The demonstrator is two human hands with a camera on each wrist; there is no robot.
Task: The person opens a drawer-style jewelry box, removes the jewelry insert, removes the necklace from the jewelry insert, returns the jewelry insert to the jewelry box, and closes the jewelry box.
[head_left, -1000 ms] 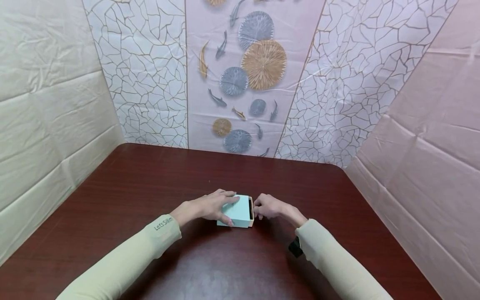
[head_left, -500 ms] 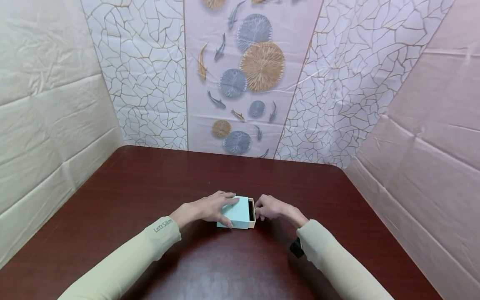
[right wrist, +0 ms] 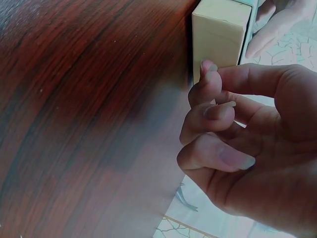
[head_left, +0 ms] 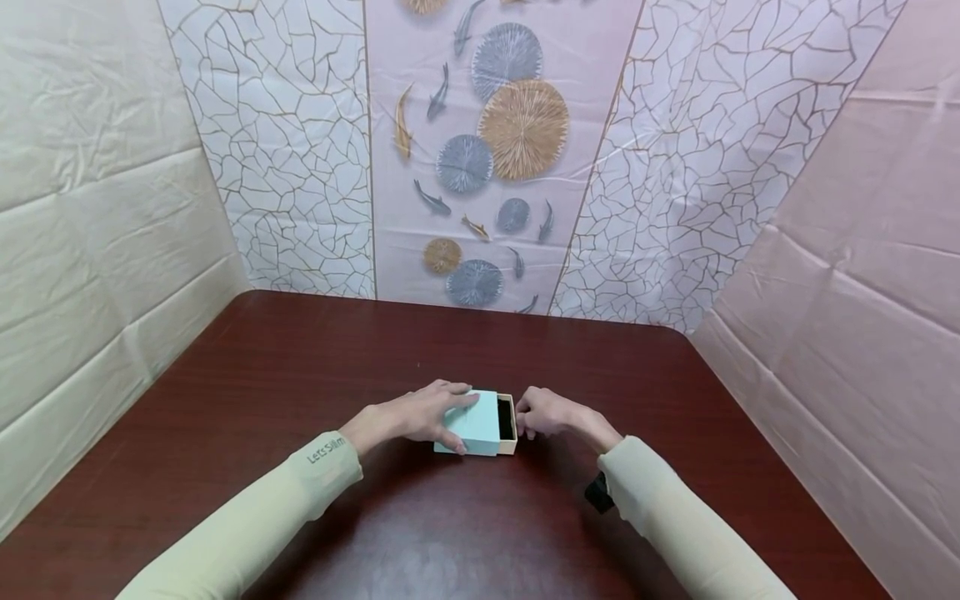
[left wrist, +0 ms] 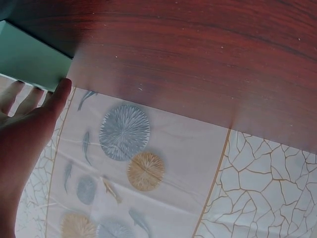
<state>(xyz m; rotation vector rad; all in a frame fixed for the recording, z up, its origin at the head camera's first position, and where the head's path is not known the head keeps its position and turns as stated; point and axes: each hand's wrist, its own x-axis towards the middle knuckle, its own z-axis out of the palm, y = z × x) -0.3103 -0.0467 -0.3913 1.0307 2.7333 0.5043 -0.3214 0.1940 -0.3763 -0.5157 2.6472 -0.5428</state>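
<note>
Both arms (head_left: 251, 517) stretched forward, left fingers (head_left: 462, 401) spread, right fingers (right wrist: 198, 153) curled in toward the palm

The left hand (head_left: 427, 414) hides part of the pale mint-green rectangular box sleeve (head_left: 483, 421), which the left wrist view's edge cuts off. Most of the cream rectangular drawer (head_left: 508, 447) lies concealed inside; its dark contents are indistinct. The right hand's (head_left: 547, 412) fingers obscure their exact hold on its end. The off-white fabric right cuff (head_left: 628, 467) partly covers a small black object (head_left: 598, 493), too small to identify.
</note>
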